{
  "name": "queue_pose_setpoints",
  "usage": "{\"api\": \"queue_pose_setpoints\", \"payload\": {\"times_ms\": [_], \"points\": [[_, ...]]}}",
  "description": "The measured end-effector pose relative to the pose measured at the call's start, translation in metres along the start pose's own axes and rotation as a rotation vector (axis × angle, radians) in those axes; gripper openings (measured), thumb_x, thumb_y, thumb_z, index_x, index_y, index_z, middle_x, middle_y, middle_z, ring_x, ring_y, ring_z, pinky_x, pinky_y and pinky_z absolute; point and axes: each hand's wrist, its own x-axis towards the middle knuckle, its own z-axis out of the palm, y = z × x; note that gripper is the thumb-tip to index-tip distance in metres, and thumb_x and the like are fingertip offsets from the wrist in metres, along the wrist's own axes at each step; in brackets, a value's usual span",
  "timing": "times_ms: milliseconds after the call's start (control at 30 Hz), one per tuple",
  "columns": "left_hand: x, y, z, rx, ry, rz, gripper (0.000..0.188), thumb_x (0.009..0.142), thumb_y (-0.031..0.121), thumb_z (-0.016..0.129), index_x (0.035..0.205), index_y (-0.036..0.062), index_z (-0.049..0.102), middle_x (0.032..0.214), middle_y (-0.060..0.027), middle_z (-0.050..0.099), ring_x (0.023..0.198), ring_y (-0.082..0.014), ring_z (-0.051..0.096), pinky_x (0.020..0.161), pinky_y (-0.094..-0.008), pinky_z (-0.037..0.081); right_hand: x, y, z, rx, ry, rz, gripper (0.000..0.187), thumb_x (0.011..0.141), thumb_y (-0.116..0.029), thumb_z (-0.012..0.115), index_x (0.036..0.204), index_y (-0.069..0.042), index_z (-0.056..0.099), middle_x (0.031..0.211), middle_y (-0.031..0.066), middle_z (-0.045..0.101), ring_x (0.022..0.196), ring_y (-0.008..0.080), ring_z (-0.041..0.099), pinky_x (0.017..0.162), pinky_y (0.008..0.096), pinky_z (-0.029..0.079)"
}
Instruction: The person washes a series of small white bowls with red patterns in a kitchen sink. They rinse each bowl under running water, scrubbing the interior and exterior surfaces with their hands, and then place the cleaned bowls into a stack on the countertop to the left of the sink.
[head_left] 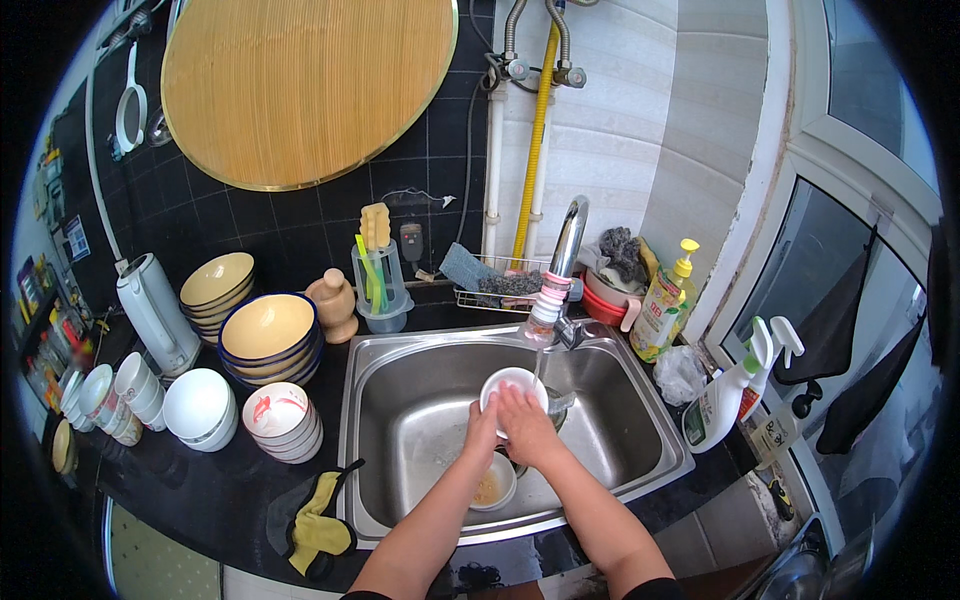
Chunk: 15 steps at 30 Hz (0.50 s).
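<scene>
A steel sink (640, 425) fills the centre. From it, stacked blue-rimmed bowls (268, 330) stand at ten o'clock; a running chrome faucet (572, 225) rises at one. The right hand (527, 425) lies over a white bowl (513, 374), fingers extended inside; the left hand (484, 428) holds its seven o'clock side. That bowl is above the sink's middle, beside the stream; a smaller-looking bowl (508, 488) sits at six o'clock below.

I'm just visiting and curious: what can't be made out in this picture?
Head view:
White bowl, held: partly covered by the right hand.
Lower bowl: left part behind the left forearm.
Metalware, lower right: cut off by the picture's edge.
Shelf items, far left: blurred, too small to identify.
</scene>
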Motion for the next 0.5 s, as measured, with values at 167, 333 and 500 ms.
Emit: {"api": "queue_pose_setpoints", "payload": {"times_ms": [167,333,500], "points": [[0.017,-0.014,-0.013,0.035,0.137,0.123,0.057,0.086,0.044,0.046,0.119,-0.0007,0.03,0.115,-0.0183,0.043,0.105,-0.0261,0.045,0.078,-0.036,0.045,0.007,0.0,-0.023,0.625,-0.31,0.031,0.047,0.065,-0.006,0.052,0.111,-0.008,0.054,0.112,0.0192,0.053,0.111,0.029,0.046,0.102,0.0413,0.023],[0.024,-0.02,-0.011,0.032,0.143,0.268,0.05,0.085,0.027,0.051,0.121,-0.0013,0.029,0.112,-0.0167,0.045,0.104,-0.0229,0.046,0.086,-0.0291,0.038,0.003,0.017,-0.003,0.452,0.214,0.386,0.035,0.069,-0.01,0.058,0.103,-0.005,0.056,0.089,0.0156,0.06,0.085,0.0293,0.056,0.074,0.0368,0.046],[0.019,-0.019,-0.013,0.047,-0.017,0.342,0.041,0.084,0.014,0.051,0.119,-0.0001,0.034,0.112,-0.015,0.047,0.104,-0.0232,0.047,0.084,-0.0316,0.042,0.0,0.024,-0.007,0.61,0.164,0.745,0.037,0.074,-0.019,0.062,0.103,0.001,0.053,0.08,0.0148,0.061,0.072,0.0263,0.061,0.065,0.035,0.048]]}}
